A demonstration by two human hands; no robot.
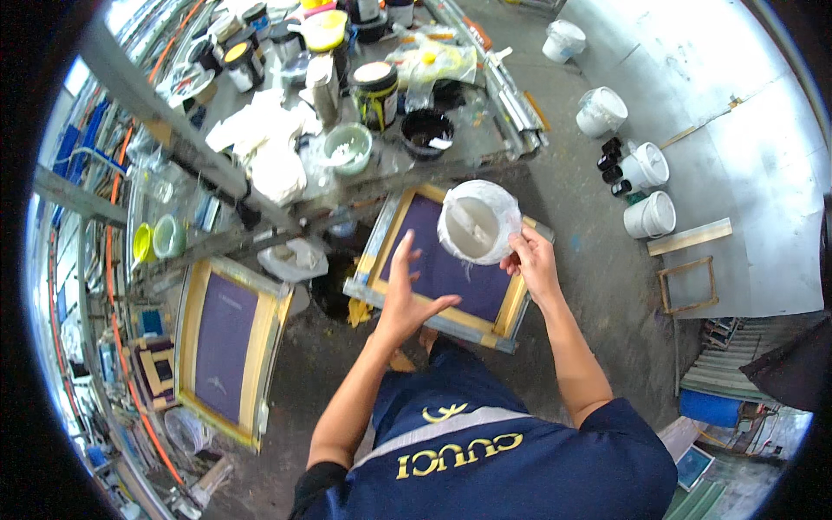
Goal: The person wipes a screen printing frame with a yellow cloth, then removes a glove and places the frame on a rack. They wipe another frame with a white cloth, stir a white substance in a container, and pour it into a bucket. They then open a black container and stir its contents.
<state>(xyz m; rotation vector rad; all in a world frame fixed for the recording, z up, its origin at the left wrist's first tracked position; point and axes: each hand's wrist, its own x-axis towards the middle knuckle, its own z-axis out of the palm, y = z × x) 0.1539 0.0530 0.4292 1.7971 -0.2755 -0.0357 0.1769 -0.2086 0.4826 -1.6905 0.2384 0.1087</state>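
Note:
My right hand (533, 263) grips the right side of a round white plastic tub (507, 211), fingers closed at its rim. The tub tips toward me. Its inside is whitish, and a pale flat piece (476, 222), perhaps a scraper, lies in it. Left of the tub, my left hand (406, 299) is raised with fingers and thumb spread, holding nothing. Below both hands is a printing screen (433, 227) with purple mesh and a tape-edged frame. A second purple screen (227, 342) leans at the left.
Ahead, a cluttered bench (394, 178) carries a dark bowl (426, 134), a pale green bowl (347, 148), jars and white cloths (269, 147). White buckets (650, 215) line the right wall near a small wooden frame (689, 286). A metal post (165, 121) rises at the left.

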